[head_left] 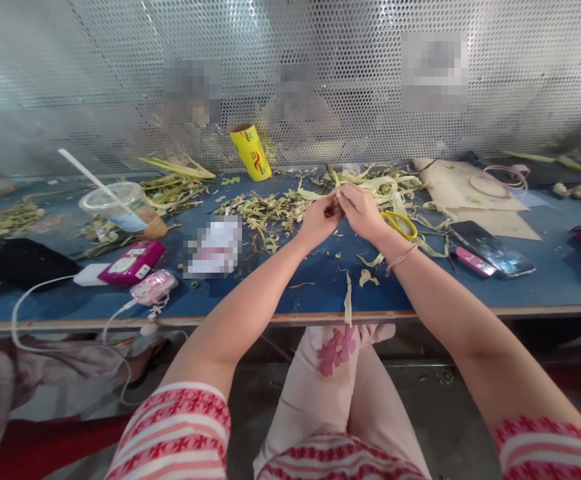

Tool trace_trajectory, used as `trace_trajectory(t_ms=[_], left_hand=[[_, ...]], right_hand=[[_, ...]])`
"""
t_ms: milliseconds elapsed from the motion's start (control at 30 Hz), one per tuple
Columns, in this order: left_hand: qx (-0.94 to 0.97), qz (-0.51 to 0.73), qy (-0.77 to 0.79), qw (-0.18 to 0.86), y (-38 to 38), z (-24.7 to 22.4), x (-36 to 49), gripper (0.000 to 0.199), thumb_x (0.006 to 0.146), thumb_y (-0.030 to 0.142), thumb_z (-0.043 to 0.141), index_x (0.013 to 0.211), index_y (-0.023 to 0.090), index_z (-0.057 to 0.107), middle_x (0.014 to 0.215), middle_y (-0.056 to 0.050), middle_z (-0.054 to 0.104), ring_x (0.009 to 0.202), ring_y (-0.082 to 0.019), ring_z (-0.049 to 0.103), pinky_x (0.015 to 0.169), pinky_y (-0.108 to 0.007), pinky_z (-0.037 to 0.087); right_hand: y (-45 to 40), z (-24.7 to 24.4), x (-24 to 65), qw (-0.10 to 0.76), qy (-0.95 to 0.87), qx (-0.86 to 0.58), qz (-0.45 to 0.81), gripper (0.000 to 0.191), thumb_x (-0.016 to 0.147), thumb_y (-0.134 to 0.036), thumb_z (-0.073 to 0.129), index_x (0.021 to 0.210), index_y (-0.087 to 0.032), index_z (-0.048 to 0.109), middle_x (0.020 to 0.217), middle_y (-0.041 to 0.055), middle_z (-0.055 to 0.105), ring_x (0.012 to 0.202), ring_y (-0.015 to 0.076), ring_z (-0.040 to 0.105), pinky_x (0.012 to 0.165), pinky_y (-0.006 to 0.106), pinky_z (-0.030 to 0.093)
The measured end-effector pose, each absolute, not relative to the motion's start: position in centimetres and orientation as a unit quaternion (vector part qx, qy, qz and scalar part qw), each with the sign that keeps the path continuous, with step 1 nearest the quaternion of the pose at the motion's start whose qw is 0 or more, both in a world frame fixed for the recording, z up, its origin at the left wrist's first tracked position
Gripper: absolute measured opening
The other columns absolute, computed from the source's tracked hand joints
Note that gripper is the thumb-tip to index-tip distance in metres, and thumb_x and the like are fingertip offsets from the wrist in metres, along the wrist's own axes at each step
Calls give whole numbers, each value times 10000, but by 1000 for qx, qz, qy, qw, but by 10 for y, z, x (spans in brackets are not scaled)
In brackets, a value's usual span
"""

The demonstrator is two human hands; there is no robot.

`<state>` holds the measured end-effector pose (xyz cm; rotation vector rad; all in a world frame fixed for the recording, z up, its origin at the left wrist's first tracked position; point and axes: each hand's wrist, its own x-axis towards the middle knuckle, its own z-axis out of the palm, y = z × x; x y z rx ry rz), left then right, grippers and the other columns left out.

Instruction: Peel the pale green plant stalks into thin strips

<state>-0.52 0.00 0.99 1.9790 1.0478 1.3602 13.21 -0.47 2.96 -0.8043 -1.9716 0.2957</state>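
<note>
Over the blue table, my left hand (321, 217) and my right hand (361, 209) meet, fingertips together. Both have curled, closed fingers, and whatever is pinched between them is hidden. Just behind them lie pale green dried leaf strips (388, 189). To their left spreads a heap of small dried plant bits (265, 212). A yellow ring, perhaps tape (400, 225), rests beside my right wrist. One long pale strip (348, 300) hangs over the table's front edge below my hands.
A yellow cardboard tube (250, 152) leans near the perforated metal wall. Leftward are a plastic cup with straw (125, 210), a purple power bank (131, 262) and a white cable (18, 313). Rightward lie a phone (493, 248) and brown cardboard (458, 187).
</note>
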Motion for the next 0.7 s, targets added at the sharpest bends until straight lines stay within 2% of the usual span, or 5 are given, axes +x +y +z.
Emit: trace_trajectory(t_ms=[133,300,367,567,700], left_hand=[[715,496,379,314,4,7,-6,371,884,345,532,560,167,540,498,2,549,503,-106,513,554,-260,404],[677,512,380,367,6,6,-5,473,921,518,454,654,157,601,518,-13,593,502,-116,574,556,-251,459],[665,515,384,382,6,6,-4,485,925,533,438,668,157,606,506,-9,591,494,-114,577,557,-247,469],[659,521,400,366,7,6,-5,469,907,549,469,682,163,613,508,-6,593,502,-115,587,546,-241,452],[670,525,389,352,10,3,-6,470,889,583,478,706,174,619,524,-2,586,513,-124,590,552,-255,453]], right_hand=[[1,26,132,478,-796,-316,195,293,929,-422,416,935,-229,637,880,61,601,899,212,563,912,388,446],[5,24,130,517,-719,-350,306,258,930,-432,441,1120,-291,543,892,18,564,760,161,528,790,332,488],[5,26,131,524,-712,-367,289,241,931,-432,441,1098,-292,544,922,23,566,759,160,527,779,331,484],[6,29,136,489,-782,-365,124,219,926,-308,396,869,-219,587,924,78,610,944,221,557,921,391,425],[7,29,138,462,-809,-350,101,233,917,-253,371,882,-216,598,950,82,626,954,220,562,923,387,418]])
